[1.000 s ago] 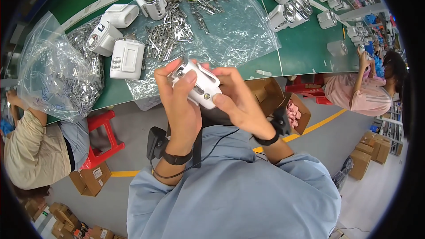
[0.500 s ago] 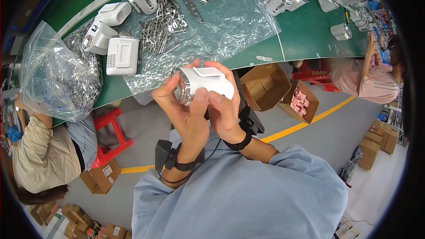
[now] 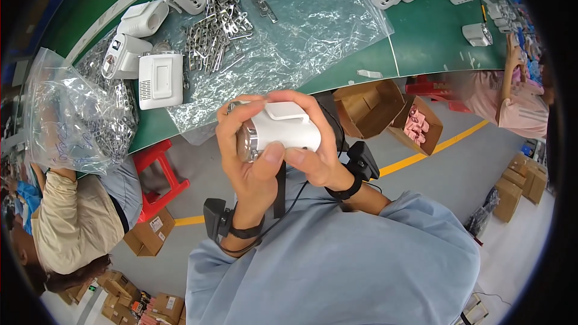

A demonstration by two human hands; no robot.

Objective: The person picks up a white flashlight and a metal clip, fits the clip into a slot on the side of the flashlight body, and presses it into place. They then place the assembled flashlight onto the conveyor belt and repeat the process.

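Observation:
Between my two hands, over my lap and just off the table's front edge, is a white clip-on device with a shiny chrome end and a raised clip on its upper side. My left hand is closed round the chrome end, thumb on the near side. Wrapped round the plain white end is my right hand, its thumb also pressed against the near side. Parts of the device are hidden under the fingers. Similar white devices stand on the table at the left, beside a heap of loose metal clips.
Clear plastic sheeting covers part of the green table. A clear bag of metal parts lies at left. Cardboard boxes sit below the table, one holding pink pieces. Co-workers sit at both sides, by red stools.
Both hands and the device have come slightly lower and to the right in view. My left fingers have shifted farther over the chrome end. The whole view has turned a little.

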